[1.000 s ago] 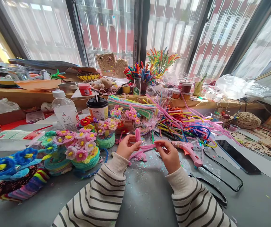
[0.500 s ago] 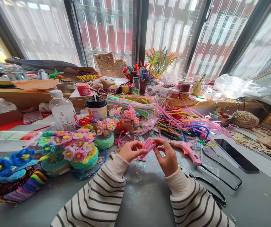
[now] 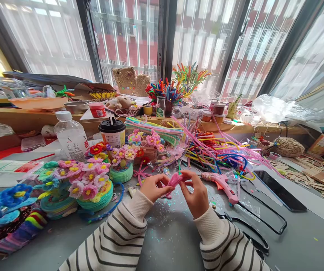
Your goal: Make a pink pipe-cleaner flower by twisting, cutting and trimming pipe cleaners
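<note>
2 striped sleeves reach over a grey surface (image 3: 173, 241). The left hand (image 3: 153, 187) and right hand (image 3: 197, 194) meet, fingers pinched shut on a pink pipe cleaner (image 3: 174, 179) held above it. Just right lies a pink glue gun (image 3: 221, 182); behind, loose pipe cleaners (image 3: 215, 148).

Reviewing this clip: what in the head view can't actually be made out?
- Pink pipe cleaner: its shape is mostly hidden between the left hand and right hand.
- Label on the plastic bottle: print too small to read.
- Blue pipe-cleaner flowers: cut off by the left edge.
- Black cable: its near end disappears behind the right sleeve.
</note>
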Motion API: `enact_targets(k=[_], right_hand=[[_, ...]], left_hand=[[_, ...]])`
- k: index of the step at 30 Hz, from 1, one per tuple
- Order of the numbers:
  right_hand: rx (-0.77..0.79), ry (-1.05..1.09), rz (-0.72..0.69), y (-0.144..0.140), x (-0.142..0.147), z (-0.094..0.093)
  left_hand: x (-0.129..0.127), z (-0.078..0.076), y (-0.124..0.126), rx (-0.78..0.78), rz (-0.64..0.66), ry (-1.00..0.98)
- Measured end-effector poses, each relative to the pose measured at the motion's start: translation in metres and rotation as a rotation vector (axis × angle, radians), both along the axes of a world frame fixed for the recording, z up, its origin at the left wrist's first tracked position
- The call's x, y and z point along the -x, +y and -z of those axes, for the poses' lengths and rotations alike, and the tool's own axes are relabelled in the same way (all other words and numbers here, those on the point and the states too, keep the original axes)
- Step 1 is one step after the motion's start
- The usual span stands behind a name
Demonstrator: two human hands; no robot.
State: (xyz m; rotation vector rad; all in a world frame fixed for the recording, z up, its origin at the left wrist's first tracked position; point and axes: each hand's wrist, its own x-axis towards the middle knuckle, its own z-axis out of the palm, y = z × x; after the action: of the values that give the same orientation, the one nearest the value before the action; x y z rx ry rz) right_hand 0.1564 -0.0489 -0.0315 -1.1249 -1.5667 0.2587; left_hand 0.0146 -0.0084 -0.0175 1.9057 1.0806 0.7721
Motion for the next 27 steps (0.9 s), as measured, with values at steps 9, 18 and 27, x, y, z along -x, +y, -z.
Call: enact_targets(k=[9, 18, 27], right_hand=[[0.063, -0.001, -0.049, 0.0, -0.0002, -0.0013], [0.081, -0.002, -0.077, 0.0004, 0.0011, -0.0015], [0.055, -0.008, -0.053, -0.0007, 0.0042, -0.0011]], left_hand=[[0.0, -0.0006, 0.001, 0.012, 0.066, -0.001], [-0.0014, -0.0041, -0.0029, 0.069, 0.227, -0.004], [-0.0025, -0.0033, -0.0059, 0.31, 0.309, -0.123]])
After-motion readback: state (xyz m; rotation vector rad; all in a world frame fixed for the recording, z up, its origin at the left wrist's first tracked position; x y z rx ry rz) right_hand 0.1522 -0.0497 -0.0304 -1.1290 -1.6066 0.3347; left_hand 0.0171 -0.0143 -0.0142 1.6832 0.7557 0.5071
